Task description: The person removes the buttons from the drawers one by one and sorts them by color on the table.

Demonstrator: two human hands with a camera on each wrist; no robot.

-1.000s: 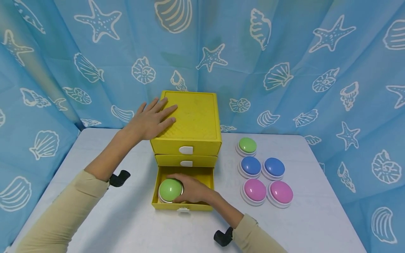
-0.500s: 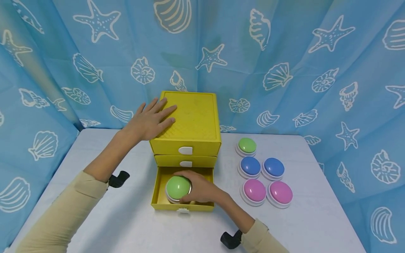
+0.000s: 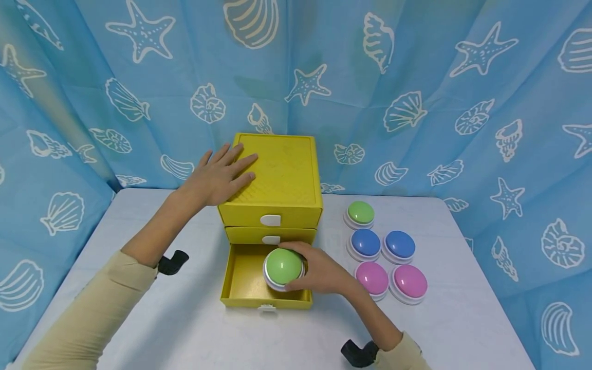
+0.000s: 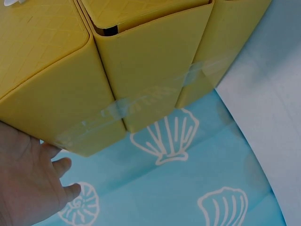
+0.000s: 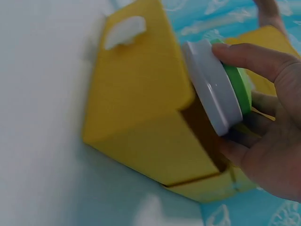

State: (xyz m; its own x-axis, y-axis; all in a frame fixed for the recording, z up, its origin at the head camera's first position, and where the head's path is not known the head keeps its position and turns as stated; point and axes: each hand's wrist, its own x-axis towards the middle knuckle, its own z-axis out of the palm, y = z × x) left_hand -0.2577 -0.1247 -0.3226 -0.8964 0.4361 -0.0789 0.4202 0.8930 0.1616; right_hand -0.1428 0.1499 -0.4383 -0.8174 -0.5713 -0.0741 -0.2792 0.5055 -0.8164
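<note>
A push button with a green dome and white base (image 3: 283,265) is held in my right hand (image 3: 324,270), thumb and fingers gripping its sides. It hangs over the right part of the pulled-out bottom drawer (image 3: 242,282). In the right wrist view, the button's white rim (image 5: 209,84) shows raised at the drawer's top edge, with my right hand (image 5: 277,146) around it. My left hand (image 3: 213,180) rests with spread fingers on the top left of the yellow drawer cabinet (image 3: 287,169). The left wrist view shows that hand (image 4: 28,183) along the cabinet's side.
Several push buttons stand right of the cabinet: a green one (image 3: 361,213), two blue ones (image 3: 366,242) and two pink ones (image 3: 410,282). The upper drawers (image 3: 240,235) are closed. A blue seashell curtain (image 3: 324,118) hangs behind the white table (image 3: 152,318).
My right hand has carried the green push button rightward and up from the drawer's left side to above its right side. My left hand has stayed on the cabinet top.
</note>
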